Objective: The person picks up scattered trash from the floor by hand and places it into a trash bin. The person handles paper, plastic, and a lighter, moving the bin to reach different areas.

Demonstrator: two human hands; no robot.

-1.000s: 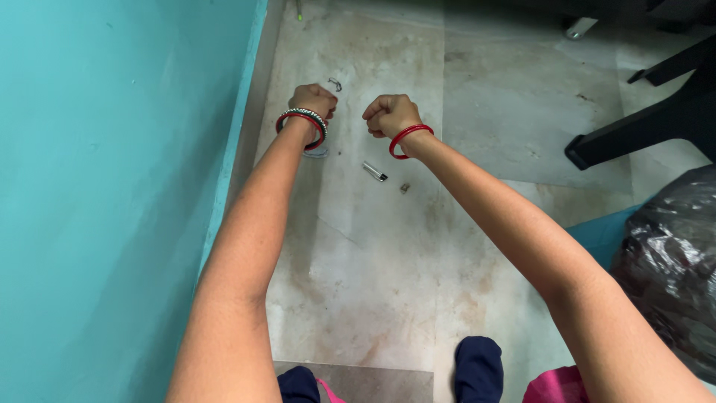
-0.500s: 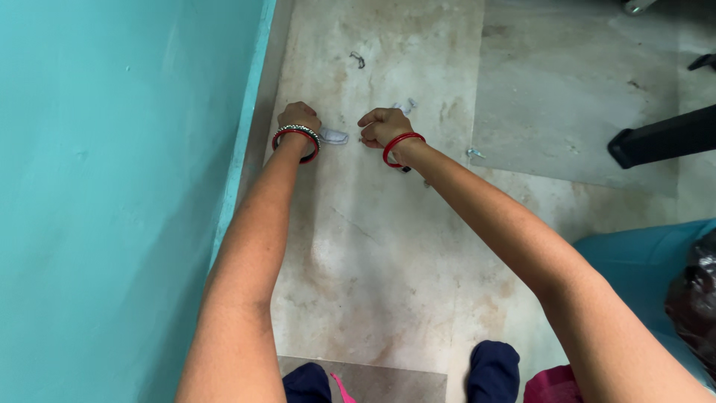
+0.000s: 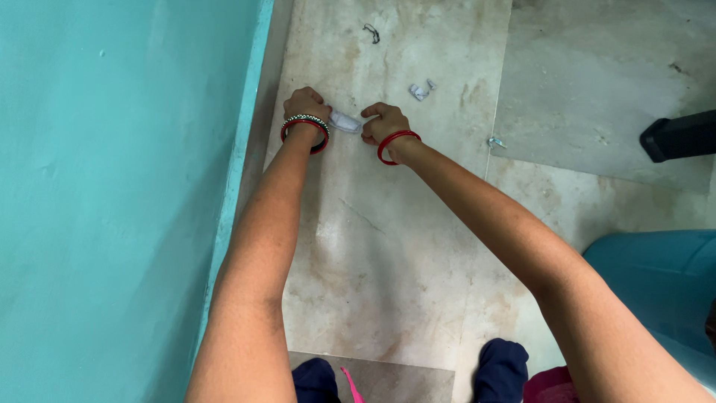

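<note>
Two hands [image 3: 306,104] [image 3: 382,121], three bangles [image 3: 305,128], one clear wrapper [image 3: 344,122], and perhaps four bits of litter [image 3: 418,91] on the floor.

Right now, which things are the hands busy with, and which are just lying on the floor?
Busy with:
left hand
right hand
small whitish scrap, held between both

Just lying about:
crumpled paper bits
dark twisted bit
small metal piece
blue tub

Turquoise painted wall [image 3: 112,186] along the left side; mottled beige marble floor [image 3: 388,254] with tile joints; small crumpled white paper scraps [image 3: 420,91] on the floor; thin dark bent wire scrap [image 3: 371,32] farther off; tiny pale fragment [image 3: 495,142] on a joint; black furniture foot [image 3: 682,134], right edge; blue plastic container [image 3: 664,283], lower right.
</note>
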